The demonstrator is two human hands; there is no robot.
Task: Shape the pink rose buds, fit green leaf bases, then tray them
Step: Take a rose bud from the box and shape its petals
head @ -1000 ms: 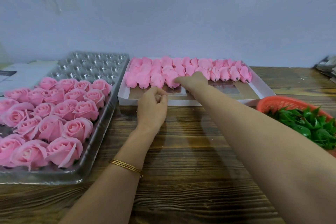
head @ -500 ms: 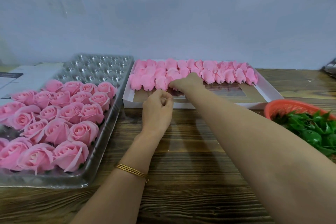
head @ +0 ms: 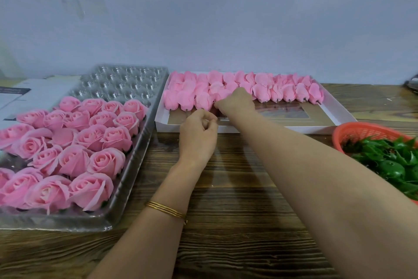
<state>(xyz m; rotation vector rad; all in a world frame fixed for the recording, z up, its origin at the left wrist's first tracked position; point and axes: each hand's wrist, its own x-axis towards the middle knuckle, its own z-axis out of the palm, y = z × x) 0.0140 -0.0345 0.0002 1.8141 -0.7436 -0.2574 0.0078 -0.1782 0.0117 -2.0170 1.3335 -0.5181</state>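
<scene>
In the white box (head: 339,118), R hand (head: 235,101) pinches a front bud (head: 221,95); L hand (head: 199,130) curled, empty. Lift gently by base.

Place: craft workshop bench (head: 237,177).
Left of fingers (head: 220,105): tray (head: 126,88) of finished roses (head: 90,138).
At fingers: box (head: 282,129) of rose buds (head: 262,92).
Right of fingers: basket (head: 362,127) of green leaf bases (head: 389,165).

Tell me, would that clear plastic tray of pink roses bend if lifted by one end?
Likely yes: the clear moulded plastic tray looks thin, so it would probably flex. The finished pink roses fill only its near part, so it may sag there.
</scene>
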